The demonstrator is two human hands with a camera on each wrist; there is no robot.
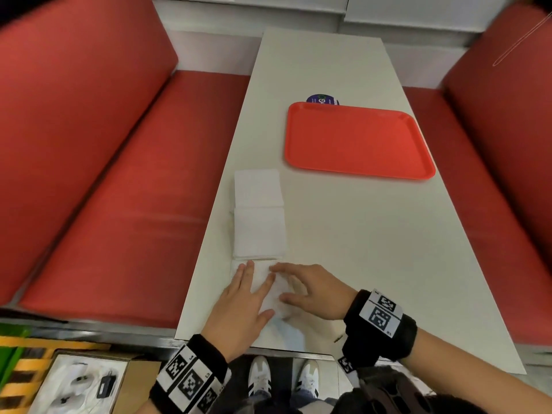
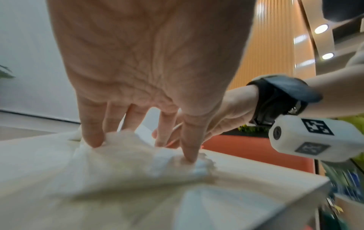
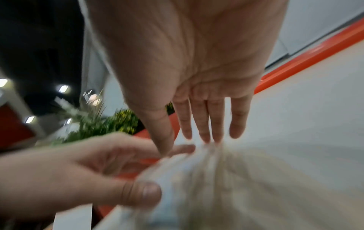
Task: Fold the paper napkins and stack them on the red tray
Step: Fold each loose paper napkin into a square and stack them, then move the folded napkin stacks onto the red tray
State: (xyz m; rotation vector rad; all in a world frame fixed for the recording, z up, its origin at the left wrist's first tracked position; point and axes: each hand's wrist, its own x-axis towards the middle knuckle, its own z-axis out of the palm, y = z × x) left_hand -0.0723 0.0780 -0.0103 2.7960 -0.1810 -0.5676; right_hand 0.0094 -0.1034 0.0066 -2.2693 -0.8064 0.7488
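beside two napkins, flat open hands on near napkin, red tray beyond

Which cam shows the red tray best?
Head view: the whole red tray lies bare on the table. Right wrist catches only a rim strip; left wrist shows a partly hidden slice.

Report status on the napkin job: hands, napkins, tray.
Left hand and right hand flat on nearest napkin, no grip. Two napkins wait beyond. Red tray bare, path unobstructed.
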